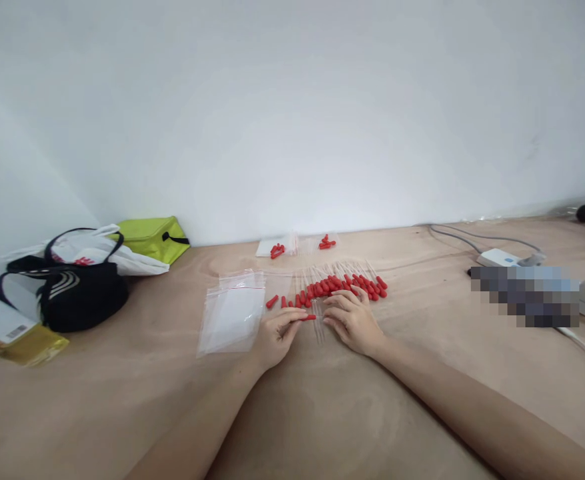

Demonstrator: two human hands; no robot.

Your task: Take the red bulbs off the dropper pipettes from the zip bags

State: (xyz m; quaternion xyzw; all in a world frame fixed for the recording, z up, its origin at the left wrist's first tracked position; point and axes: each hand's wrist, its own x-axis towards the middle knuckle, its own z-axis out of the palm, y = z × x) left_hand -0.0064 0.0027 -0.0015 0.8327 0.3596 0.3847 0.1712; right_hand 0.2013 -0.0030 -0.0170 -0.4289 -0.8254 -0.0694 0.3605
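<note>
The left hand [275, 337] is pinching 1 small red cap [309, 317] between its thumb and fingertips. The cap is pointing out of the fingers toward 3 o'clock, with its long side running from 9 to 3. Right past its tip, a few thin clear tubes [318, 328] are lying on the table [322, 413] — they are running the other way, about from 12 to 6. So the cap and the tubes are making a cross shape, side on and not end to end. The cap's tip is looking very close to the tubes, but I cannot tell if they are touching or joined.

The right hand [356, 327] is resting at 3 o'clock from the tubes, with its fingers bent and a bit apart. Its thumb side is sitting just beside them, so both hands are being near — I cannot tell if the right fingers are gripping a tube.

The cap is looking bright red, short and smooth, and the fingers are hiding part of it. The tubes are looking see-through and straight, like skinny straws.

At 1 o'clock from the left fingertips, a pile of red-ended sticks [332, 285] is spreading out, with the pale thin ends pointing mostly toward 11 and 12. Flat clear bags [232, 317] are lying toward 10 o'clock from the left hand.
</note>
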